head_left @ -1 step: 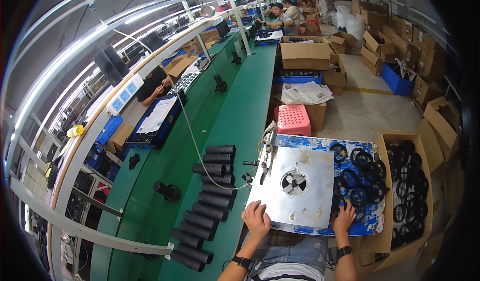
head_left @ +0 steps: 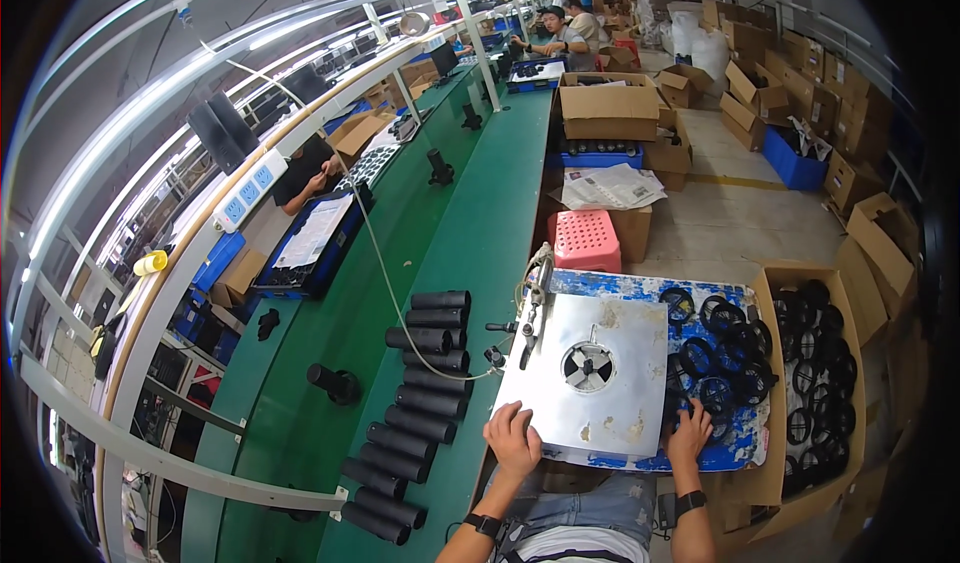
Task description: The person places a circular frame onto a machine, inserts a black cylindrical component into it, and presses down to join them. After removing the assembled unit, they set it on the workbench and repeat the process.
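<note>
A square silvery metal plate fixture (head_left: 625,333) with a round opening and a spoked insert in its middle stands in front of me. My left hand (head_left: 514,441) rests on its near left corner, fingers slightly bent and apart, holding nothing. To the right of the fixture, a pile of black plastic rings with cross spokes (head_left: 735,348) lies on a worn blue board (head_left: 735,453). My right hand (head_left: 688,433) is at the near edge of that pile, fingers spread and touching the rings. Whether one is gripped there is partly hidden.
Several black tubes (head_left: 415,400) lie in a row on the green bench (head_left: 490,228) to the left. A cardboard box (head_left: 770,493) of black rings stands right. A pink stool (head_left: 585,241) is beyond the fixture. Co-workers sit farther along the bench.
</note>
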The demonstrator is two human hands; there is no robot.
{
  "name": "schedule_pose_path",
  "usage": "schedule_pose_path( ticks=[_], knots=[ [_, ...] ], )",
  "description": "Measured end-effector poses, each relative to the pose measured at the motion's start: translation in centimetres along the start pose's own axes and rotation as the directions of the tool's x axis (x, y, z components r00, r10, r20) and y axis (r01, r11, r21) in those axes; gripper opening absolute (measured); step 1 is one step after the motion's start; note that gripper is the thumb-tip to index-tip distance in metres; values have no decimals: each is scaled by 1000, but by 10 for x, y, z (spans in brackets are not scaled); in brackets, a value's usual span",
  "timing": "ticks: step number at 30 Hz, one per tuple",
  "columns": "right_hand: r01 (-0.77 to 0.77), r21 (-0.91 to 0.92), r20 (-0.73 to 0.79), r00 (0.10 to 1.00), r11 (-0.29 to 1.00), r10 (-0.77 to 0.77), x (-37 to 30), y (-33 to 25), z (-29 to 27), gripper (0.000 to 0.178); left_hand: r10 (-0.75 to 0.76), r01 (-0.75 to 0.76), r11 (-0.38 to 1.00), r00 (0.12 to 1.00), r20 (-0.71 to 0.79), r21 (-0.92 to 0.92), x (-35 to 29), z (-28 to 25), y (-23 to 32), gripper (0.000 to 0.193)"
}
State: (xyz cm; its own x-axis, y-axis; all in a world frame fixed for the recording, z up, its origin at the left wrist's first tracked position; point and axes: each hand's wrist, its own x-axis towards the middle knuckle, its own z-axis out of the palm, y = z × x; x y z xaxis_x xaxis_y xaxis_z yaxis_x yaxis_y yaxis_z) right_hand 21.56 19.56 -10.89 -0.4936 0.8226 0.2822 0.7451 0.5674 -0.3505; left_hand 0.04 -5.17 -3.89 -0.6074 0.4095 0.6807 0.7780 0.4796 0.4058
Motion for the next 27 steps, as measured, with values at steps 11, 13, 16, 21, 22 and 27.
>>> schedule_pose_path(
  ticks=[11,13,16,21,22,27],
  knots=[
    [6,110,-23,1000,994,-4,37,-1,-24,42,-10,11,999,1000,6,-39,-1,-3,1,27],
    [-9,139,0,1000,990,9,38,-1,-25,42,-11,11,999,1000,2,-38,-2,-5,1,27],
    [-11,133,18,1000,991,9,41,-3,-24,49,-19,20,998,1000,9,-60,-1,-5,1,27],
    [-135,97,268,958,986,105,63,-17,-44,67,-16,17,999,1000,24,-47,-1,-7,2,28],
    [-135,96,269,957,986,105,68,-19,-48,67,-17,18,999,1000,25,-47,-1,-7,2,28],
    [-148,-16,372,917,989,143,77,-15,-58,72,-23,25,998,999,26,-55,-1,-8,3,27]
  ],
)
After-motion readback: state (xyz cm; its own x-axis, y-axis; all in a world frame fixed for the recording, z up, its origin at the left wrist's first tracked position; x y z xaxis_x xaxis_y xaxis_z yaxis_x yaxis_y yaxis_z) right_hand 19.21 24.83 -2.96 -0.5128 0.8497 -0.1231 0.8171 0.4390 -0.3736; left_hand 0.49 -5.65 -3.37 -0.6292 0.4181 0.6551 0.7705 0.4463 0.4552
